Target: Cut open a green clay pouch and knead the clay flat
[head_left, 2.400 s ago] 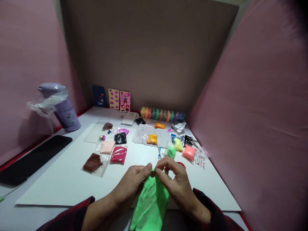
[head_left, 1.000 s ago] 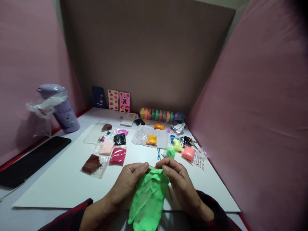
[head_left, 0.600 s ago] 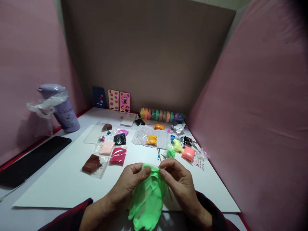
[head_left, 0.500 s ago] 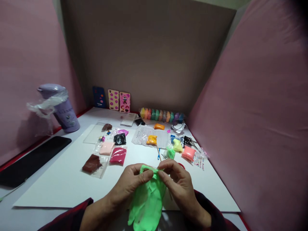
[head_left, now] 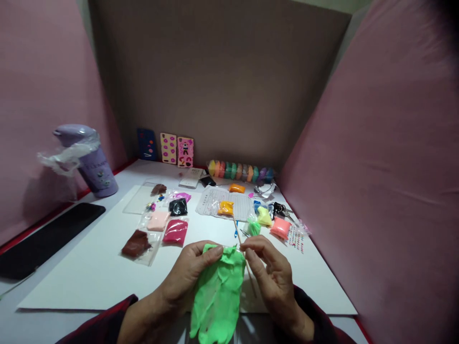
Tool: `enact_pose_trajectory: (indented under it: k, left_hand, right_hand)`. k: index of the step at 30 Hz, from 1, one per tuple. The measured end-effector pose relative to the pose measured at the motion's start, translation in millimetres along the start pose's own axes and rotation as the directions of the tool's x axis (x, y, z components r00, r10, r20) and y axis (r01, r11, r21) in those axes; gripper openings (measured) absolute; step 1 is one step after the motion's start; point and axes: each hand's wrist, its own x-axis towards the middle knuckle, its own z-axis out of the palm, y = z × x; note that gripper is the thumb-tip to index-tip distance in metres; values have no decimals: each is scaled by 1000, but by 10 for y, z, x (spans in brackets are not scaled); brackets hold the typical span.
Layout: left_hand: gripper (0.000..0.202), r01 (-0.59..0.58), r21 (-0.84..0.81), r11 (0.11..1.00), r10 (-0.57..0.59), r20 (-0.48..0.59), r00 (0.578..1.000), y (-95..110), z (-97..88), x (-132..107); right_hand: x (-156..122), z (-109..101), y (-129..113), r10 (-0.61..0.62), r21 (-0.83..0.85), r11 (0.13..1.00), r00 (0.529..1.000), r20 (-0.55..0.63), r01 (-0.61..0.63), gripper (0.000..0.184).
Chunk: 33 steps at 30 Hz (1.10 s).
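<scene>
My left hand (head_left: 195,270) is closed on the upper left edge of a clear phone case spread with bright green clay (head_left: 217,296), its thumb lying on the front. The clay is uneven, with folds near the top and thin streaks lower down. At the case's upper right corner is my right hand (head_left: 270,270), thumb and forefinger pinched together beside the clay's edge; whatever is between the fingertips is too small to make out. A thin wooden stick (head_left: 250,274) lies on the white board, passing behind the right fingertips.
Bags of brown (head_left: 136,243), red (head_left: 175,232) and coral clay (head_left: 280,228) lie on the white board (head_left: 107,277). A black phone (head_left: 53,239) and a purple tumbler (head_left: 96,167) are at left. Decorated cases (head_left: 168,148) lean on the back wall; pink walls enclose both sides.
My right hand has drawn slightly right, off the clay's top edge to its corner. My left thumb has shifted a little left, and more of the green clay's top shows.
</scene>
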Motion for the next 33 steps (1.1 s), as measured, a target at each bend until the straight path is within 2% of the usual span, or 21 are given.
enact_pose_trajectory:
  k: [4, 10, 13, 18, 22, 24, 28, 33]
  left_hand:
    - [21, -18, -34, 999, 18, 16, 1000, 12, 2, 4]
    - [19, -31, -37, 999, 31, 2, 1000, 12, 4, -4]
    - [19, -37, -35, 999, 37, -7, 999, 13, 3, -8]
    - [26, -29, -16, 999, 29, 6, 1000, 19, -6, -4]
    - [28, -34, 36, 999, 31, 78, 996, 9, -7, -5]
    - [27, -35, 45, 998, 31, 89, 996, -4, -7, -7]
    - [29, -18, -5, 1000, 18, 71, 997, -20, -1, -10]
    - [28, -22, 6, 1000, 21, 58, 998, -10, 4, -11]
  right_hand:
    - [-25, 1, 24, -3, -19, 1000, 1000, 30, 3, 7]
    - [-34, -11, 50, 229, 107, 966, 970, 83, -237, 15]
    - [-43, 11, 78, 250, 133, 958, 967, 58, -256, 12]
    - [-90, 53, 109, 41, -39, 998, 999, -33, -42, 1]
    - [-113, 71, 94, -84, -170, 982, 996, -24, 78, 4]
    - [-117, 77, 99, -176, -229, 958, 984, 9, 173, 8]
    - [-132, 85, 137, -369, -331, 871, 928, 44, 362, 25]
    - [-163, 80, 170, -430, -381, 818, 898, 95, 432, 37]
